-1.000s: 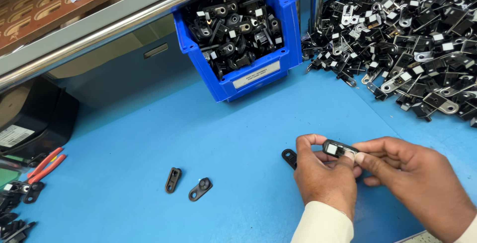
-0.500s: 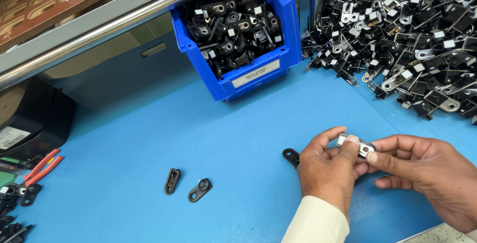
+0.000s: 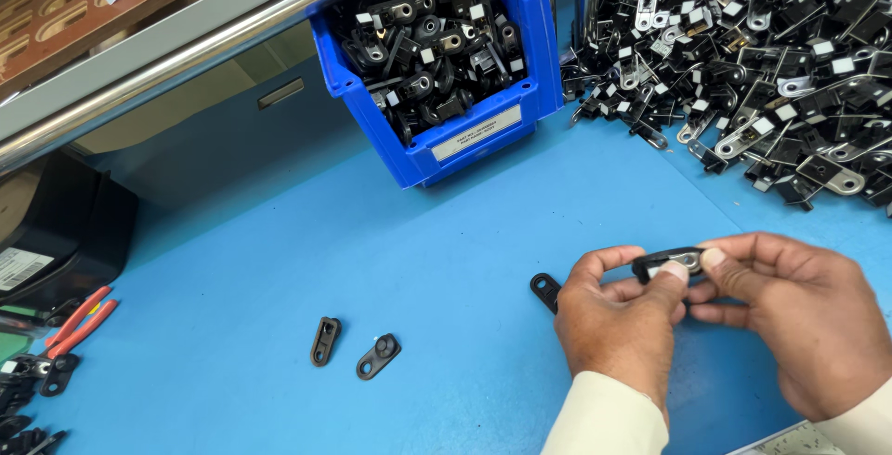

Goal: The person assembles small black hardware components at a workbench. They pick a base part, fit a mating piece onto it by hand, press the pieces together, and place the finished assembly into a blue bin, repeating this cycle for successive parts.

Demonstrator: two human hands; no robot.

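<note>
A blue work table [image 3: 279,260], seen from above by the person working at it.

At the far left, red-handled pliers [image 3: 79,317] lie near the table edge. Near the middle, two small black plastic clips [image 3: 325,340] rest flat on the blue surface, just beside each other. Behind them stands a blue plastic bin [image 3: 520,116] full of similar black parts. A loose heap of black and silver metal parts [image 3: 762,74] fills the far right.

Near and right of centre, the left hand [image 3: 618,325] and the right hand [image 3: 799,325] meet. Both pinch one small flat black part with a silvery face [image 3: 667,263], thumb and forefinger of each hand closed on its ends. It is held above the table, not touching it. Its long axis runs left to right, roughly level, its right end slightly raised. Another black clip [image 3: 545,288] lies just left of the left hand.

Fitting pieces like this likely goes best with a firm grip at both ends and the part kept level.
</note>
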